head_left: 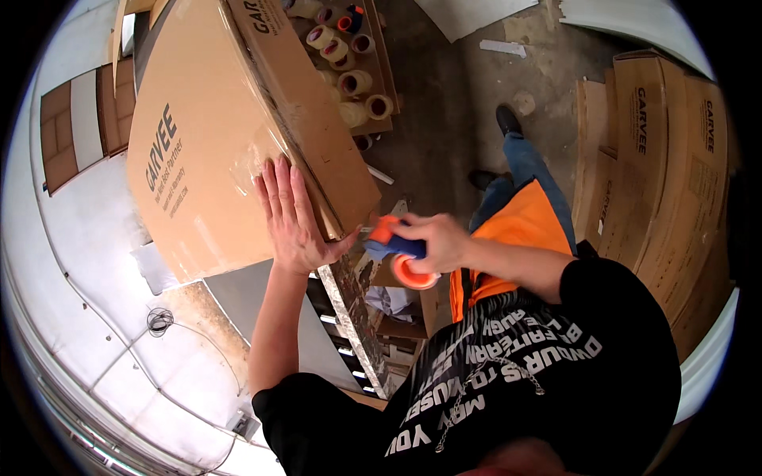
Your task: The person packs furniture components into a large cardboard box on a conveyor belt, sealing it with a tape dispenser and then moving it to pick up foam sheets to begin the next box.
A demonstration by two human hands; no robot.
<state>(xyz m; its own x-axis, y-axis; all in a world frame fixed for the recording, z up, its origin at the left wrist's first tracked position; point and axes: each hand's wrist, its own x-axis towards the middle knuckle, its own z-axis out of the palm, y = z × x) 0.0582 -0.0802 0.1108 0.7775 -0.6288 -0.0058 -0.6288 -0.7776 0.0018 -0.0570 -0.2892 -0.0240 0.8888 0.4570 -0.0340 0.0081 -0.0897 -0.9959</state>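
A large brown cardboard box (214,135) lies in front of me, with strips of shiny clear tape on its top near the edge. My left hand (296,214) presses flat on that top, fingers stretched out and thumb reaching toward the near corner. Just right of the corner, my right hand (435,240) is wrapped round the handle of a tape dispenser (394,238), which is blue and orange. The dispenser is slightly blurred, and its front end is close to the box's corner; I cannot tell whether it touches.
Several tape rolls (353,82) sit on a wooden shelf (386,71) beyond the box, with another orange and blue dispenser (350,19) among them. Large flat cartons (643,159) stand at the right. Below the box is a worn table edge (353,325). Cable (159,322) hangs at left.
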